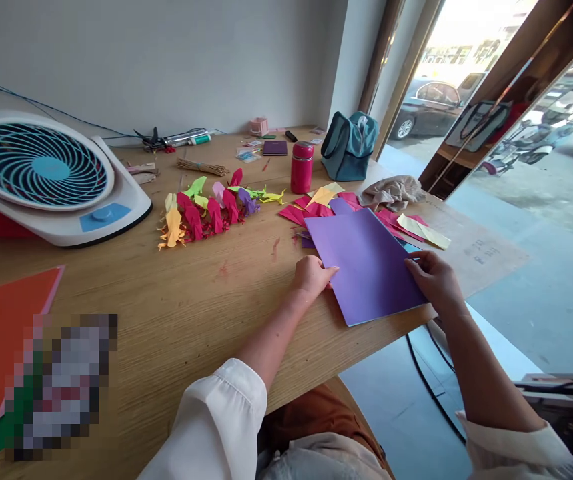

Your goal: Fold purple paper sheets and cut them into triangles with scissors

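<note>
A large purple paper sheet (366, 261) lies flat near the table's right edge. My left hand (312, 275) grips its left edge, fingers curled onto the paper. My right hand (433, 277) pinches its right edge, with the thumb on top. Under and behind the sheet lie loose pink, yellow and blue paper pieces (396, 223). A row of folded paper figures (206, 212) in red, yellow, green and purple stands further left on the wooden table (191, 307).
A white and blue fan (46, 175) leans at the far left. A red bottle (301, 167), a teal bag (349, 145) and a crumpled cloth (391, 192) sit behind the papers. Orange and green sheets (1, 340) lie at the near left. The table edge drops off to the right.
</note>
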The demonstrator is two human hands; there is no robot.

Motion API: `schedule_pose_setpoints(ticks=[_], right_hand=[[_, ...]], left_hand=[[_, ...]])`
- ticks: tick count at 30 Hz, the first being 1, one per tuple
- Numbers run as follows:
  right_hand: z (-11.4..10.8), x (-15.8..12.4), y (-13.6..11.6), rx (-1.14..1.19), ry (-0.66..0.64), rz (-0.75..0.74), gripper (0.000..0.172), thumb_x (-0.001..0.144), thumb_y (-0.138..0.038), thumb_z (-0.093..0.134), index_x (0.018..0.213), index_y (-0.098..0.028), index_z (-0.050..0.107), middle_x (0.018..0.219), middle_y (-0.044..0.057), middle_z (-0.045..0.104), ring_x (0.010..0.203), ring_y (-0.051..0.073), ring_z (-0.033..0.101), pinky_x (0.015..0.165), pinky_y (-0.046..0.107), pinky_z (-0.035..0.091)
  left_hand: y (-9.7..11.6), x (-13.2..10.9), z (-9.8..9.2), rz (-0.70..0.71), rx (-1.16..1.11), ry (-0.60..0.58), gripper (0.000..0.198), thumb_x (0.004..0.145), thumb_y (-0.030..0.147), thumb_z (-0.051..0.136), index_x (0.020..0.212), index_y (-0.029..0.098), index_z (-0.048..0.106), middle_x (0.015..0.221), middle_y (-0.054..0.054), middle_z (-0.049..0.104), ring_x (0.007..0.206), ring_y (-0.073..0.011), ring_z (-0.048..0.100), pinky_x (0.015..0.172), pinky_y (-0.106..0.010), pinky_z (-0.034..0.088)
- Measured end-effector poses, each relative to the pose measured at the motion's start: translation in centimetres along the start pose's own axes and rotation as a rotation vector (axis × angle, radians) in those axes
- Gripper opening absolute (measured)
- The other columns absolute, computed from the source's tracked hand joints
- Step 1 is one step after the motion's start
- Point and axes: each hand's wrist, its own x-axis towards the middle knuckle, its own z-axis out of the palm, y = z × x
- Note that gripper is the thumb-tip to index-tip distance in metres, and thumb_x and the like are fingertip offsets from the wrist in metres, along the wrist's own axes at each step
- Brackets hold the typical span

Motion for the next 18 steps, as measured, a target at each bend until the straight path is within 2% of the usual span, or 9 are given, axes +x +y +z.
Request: schedule_pose_setpoints(ticks=[3, 8, 11, 13, 15, 18], right_hand=[[0.0, -0.5, -0.6, 0.1, -0.09, 0.01, 0.044, 0.078, -0.055, 0.066, 0.107, -0.023, 0.065, 0.075, 0.001, 0.068, 0.06, 0.017, 0.058, 0.053, 0.029, 0.046], [-0.8, -1.1, -2.8, 0.246, -0.319, 0.022, 0.051, 0.08, -0.066, 0.064, 0.111, -0.025, 0.066, 0.086, 0.003, 0.074, 0.068, 0.02, 0.067, 0.057, 0.031, 0.054], [-1.0, -0.4, -3.3, 0.184, -0.416, -0.047, 0.051, 0.089, -0.066, 0.054, 0.117, -0.025, 0.068, 0.09, 0.005, 0.075, 0.073, 0.022, 0.069, 0.06, 0.032, 0.056], [-0.9, 0.7, -3.0, -0.001, -0.338, -0.191, 0.049, 0.096, -0.06, 0.043, 0.119, -0.024, 0.068, 0.1, 0.007, 0.075, 0.083, 0.023, 0.07, 0.069, 0.035, 0.058], [-0.6, 2.1, -2.1, -0.194, -0.196, -0.317, 0.045, 0.096, -0.052, 0.045, 0.122, -0.023, 0.067, 0.119, 0.011, 0.07, 0.102, 0.027, 0.068, 0.086, 0.044, 0.057], [-0.4, 3.9, -0.3, -0.319, -0.151, -0.358, 0.053, 0.087, -0.048, 0.058, 0.133, -0.021, 0.062, 0.142, 0.016, 0.057, 0.13, 0.037, 0.052, 0.106, 0.058, 0.043]], left_hand=[[-0.3, -0.1, -0.4, 0.005, 0.004, 0.008, 0.037, 0.082, 0.026, 0.076, 0.052, 0.021, 0.054, 0.041, 0.003, 0.055, 0.052, -0.0153, 0.065, 0.063, -0.025, 0.049], [-1.6, -0.7, -1.9, -0.003, 0.012, 0.033, 0.031, 0.082, 0.023, 0.075, 0.056, 0.02, 0.059, 0.043, 0.002, 0.057, 0.055, -0.0155, 0.065, 0.063, -0.024, 0.047], [-2.4, -1.1, -2.7, -0.017, 0.008, 0.03, 0.028, 0.083, 0.022, 0.074, 0.059, 0.019, 0.06, 0.042, 0.004, 0.056, 0.05, -0.0143, 0.062, 0.059, -0.024, 0.045], [-2.6, -1.3, -3.1, -0.017, 0.005, 0.025, 0.026, 0.085, 0.022, 0.072, 0.061, 0.019, 0.06, 0.043, 0.004, 0.056, 0.048, -0.0132, 0.06, 0.057, -0.023, 0.043], [-2.8, -1.5, -3.3, -0.008, 0.004, 0.023, 0.026, 0.087, 0.02, 0.069, 0.063, 0.019, 0.058, 0.044, 0.005, 0.056, 0.047, -0.012, 0.058, 0.057, -0.023, 0.042], [-2.9, -1.9, -3.5, 0.01, 0.008, 0.019, 0.026, 0.088, 0.019, 0.067, 0.065, 0.019, 0.055, 0.045, 0.006, 0.055, 0.047, -0.0111, 0.056, 0.057, -0.022, 0.041]])
